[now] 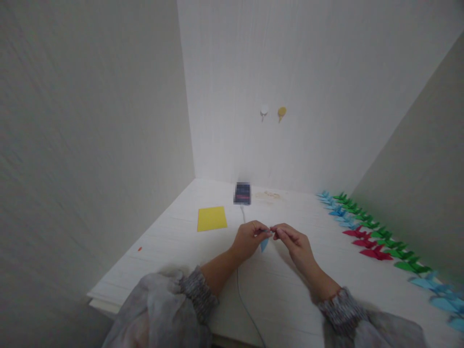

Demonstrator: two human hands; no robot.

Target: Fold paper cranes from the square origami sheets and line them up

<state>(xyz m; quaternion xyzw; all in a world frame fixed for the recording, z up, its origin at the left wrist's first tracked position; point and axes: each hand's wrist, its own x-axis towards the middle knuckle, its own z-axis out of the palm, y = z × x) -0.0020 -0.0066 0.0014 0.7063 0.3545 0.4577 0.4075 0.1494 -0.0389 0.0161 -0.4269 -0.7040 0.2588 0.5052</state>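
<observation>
Between my two hands, just above the white tabletop, is a small folded piece of light blue paper, its pointed lower part hanging down. My left hand pinches it between thumb and fingers. The fingertips of my right hand are closed on its upper right end, close to the left fingertips. Most of the fold is hidden by the fingers. A flat yellow paper sheet lies to the left of my hands.
Rows of folded paper cranes in green, red and blue line the right side. A blurred dark device with a white cable stands at the back. Walls enclose the table; two hooks hang behind.
</observation>
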